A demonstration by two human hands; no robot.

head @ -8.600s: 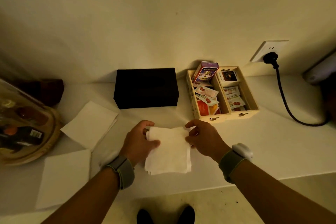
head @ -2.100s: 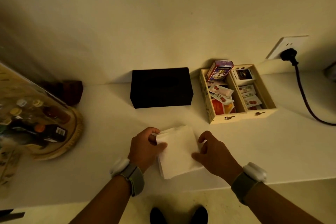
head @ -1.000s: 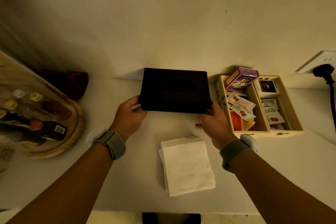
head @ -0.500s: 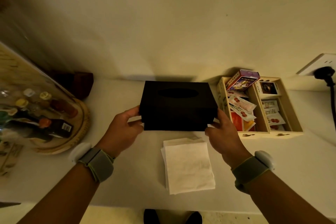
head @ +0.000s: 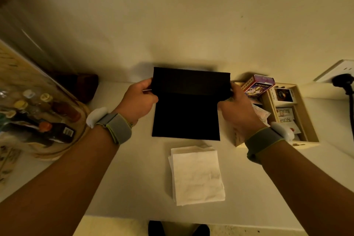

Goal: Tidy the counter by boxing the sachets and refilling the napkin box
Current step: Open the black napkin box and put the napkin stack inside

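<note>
1. Changed vs. half a second ago: the black napkin box (head: pixel 186 105) is tipped up from lying flat. The slotted top seen then is no longer shown; a plain black face is now turned toward the camera.
2. Box location: mid-worktop, near the back edge by the wall, between the bottle tray (head: pixel 38 120) on the left and the wooden sachet box (head: pixel 306 113) on the right.
3. Grip: left hand (head: pixel 137 102) is pinched on the box's upper left edge, right hand (head: pixel 237 109) is clamped on the upper right edge. Both hands are closed on the box.
4. Napkin stack (head: pixel 197 175) is left untouched at the front edge of the worktop, just in front of the box and apart from it.
5. Judgement: the box is probably being turned to reach its opening for refilling. Refill not yet started.
6. Sachets (head: pixel 285 115) are already seen inside the wooden box's compartments; that half of the task looks done.
7. Writing: print is visible on the purple carton (head: pixel 257 85), the sachets and the dark bottle's label (head: pixel 68 132), but nothing is legible. No brand can be read.
</note>
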